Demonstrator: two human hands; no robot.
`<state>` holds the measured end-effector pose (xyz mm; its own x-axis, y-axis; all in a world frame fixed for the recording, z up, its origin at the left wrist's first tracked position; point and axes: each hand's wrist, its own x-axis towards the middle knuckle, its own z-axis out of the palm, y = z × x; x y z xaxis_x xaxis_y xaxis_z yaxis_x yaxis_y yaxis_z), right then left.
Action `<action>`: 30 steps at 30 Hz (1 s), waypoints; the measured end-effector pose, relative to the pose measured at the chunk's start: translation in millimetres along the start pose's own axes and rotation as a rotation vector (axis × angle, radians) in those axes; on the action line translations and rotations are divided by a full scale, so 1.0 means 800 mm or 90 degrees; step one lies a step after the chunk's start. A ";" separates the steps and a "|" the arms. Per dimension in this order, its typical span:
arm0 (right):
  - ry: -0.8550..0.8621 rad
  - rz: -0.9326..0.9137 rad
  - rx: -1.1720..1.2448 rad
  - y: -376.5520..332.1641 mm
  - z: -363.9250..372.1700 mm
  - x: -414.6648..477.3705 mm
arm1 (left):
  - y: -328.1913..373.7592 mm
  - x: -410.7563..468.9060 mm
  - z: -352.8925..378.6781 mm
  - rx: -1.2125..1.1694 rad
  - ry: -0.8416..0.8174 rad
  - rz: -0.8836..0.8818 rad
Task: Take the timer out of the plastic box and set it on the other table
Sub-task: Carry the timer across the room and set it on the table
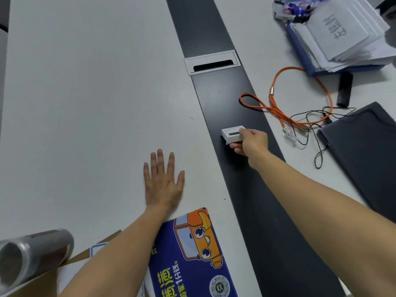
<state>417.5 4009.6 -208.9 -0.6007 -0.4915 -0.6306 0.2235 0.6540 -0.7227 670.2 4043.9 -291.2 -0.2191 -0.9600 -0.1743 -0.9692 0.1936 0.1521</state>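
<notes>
A: Two hands in view, and only one is working. Our right hand (pixel 250 141) pinches the timer (pixel 233 133) by its near end, thumb on top and fingers curled underneath. Our left hand (pixel 162 181) lies flat on the white table (pixel 85 103), fingers spread, holding nothing.

B: Where do we have the timer, exactly?

A: Over the dark strip (pixel 252 189) that runs between the two white surfaces. We cannot tell whether its far edge is touching the strip or just above it. The plastic box is nowhere we can see.

B: So we judge it is out of the box and nearly placed. What could spoil it?

A: If the strip is a gap cover and not the other table, letting go here leaves the timer in the wrong place. The grip is also only on one end, so a loose release might tip it onto its face.

B: And further right?

A: The orange cord (pixel 300 99) and thin black wires (pixel 321 125) lie near. Carrying on that way, our knuckles could snag them and drag the clutter.
</notes>
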 end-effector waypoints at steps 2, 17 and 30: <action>0.006 0.005 0.000 -0.009 0.008 0.010 | -0.001 0.001 0.000 0.009 -0.003 0.000; -0.027 -0.037 -0.004 -0.019 0.035 0.025 | -0.001 0.003 0.001 0.023 0.000 0.002; -0.026 -0.045 -0.027 -0.014 0.042 0.028 | -0.002 0.002 0.001 0.025 -0.003 -0.003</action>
<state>427.9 3972.1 -224.5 -0.5812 -0.5599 -0.5905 0.1492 0.6400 -0.7538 670.9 4041.9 -292.4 -0.2149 -0.9601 -0.1789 -0.9739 0.1969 0.1130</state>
